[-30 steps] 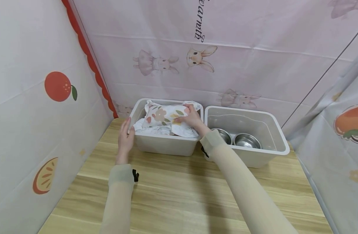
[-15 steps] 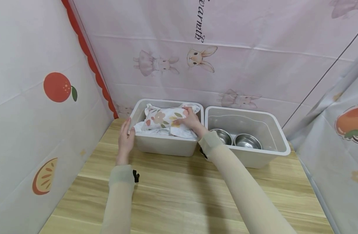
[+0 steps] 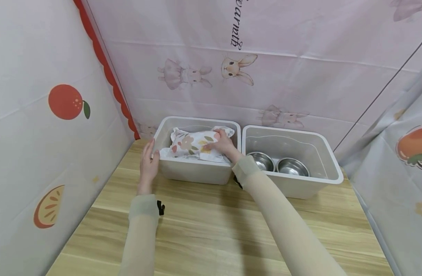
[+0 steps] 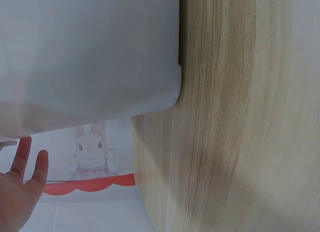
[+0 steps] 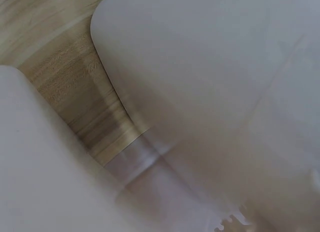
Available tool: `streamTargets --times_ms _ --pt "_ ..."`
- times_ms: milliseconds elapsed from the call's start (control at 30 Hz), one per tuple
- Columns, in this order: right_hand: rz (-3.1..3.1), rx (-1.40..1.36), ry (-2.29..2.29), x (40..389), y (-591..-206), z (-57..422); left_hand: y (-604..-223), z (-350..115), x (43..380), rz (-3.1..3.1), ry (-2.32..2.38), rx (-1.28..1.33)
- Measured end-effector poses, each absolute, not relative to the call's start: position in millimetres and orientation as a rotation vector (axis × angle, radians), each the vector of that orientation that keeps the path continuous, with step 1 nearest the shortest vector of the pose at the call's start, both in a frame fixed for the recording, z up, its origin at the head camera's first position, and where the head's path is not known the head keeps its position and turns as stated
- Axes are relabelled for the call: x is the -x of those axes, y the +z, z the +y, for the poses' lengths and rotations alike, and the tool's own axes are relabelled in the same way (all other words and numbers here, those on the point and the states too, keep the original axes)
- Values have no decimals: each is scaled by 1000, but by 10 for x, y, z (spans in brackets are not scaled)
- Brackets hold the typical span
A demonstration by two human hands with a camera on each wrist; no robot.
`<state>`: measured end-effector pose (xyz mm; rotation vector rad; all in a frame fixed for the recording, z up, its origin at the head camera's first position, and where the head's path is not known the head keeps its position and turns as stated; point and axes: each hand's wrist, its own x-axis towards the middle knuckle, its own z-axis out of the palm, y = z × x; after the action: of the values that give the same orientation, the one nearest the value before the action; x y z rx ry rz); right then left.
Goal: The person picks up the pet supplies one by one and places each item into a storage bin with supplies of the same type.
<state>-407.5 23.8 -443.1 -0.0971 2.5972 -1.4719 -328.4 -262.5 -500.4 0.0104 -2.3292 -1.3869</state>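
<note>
In the head view, a white cloth bundle, plump like a small pillow and printed with flowers (image 3: 187,143), lies inside the left grey plastic bin (image 3: 193,172). My right hand (image 3: 225,145) grips its right end, thumb on the near side and fingers over the far side. My left hand (image 3: 149,165) rests against the bin's left rim with fingers extended; in the left wrist view the fingers (image 4: 22,159) reach up to the bin's edge. Whatever lies under the bundle is hidden. The right wrist view shows only bin walls and the table, not the hand.
A second grey bin (image 3: 311,188) stands close on the right, holding two steel bowls (image 3: 292,167). Both bins stand on a wood-grain table (image 3: 197,226) near the pink rabbit-print backdrop (image 3: 300,88). A fruit-print sheet (image 3: 24,142) hangs at the left.
The flowered bundle has sunk lower into the left bin, with my right hand moving down and slightly toward me along with it. My left hand stays at the rim.
</note>
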Motion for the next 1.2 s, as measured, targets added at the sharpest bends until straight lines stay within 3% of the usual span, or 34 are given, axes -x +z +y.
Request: streamTargets --times_ms 1200 --pt "2584 160 -1401 4063 -4527 226 -5037 -2624 3281 -2284 -1396 17"
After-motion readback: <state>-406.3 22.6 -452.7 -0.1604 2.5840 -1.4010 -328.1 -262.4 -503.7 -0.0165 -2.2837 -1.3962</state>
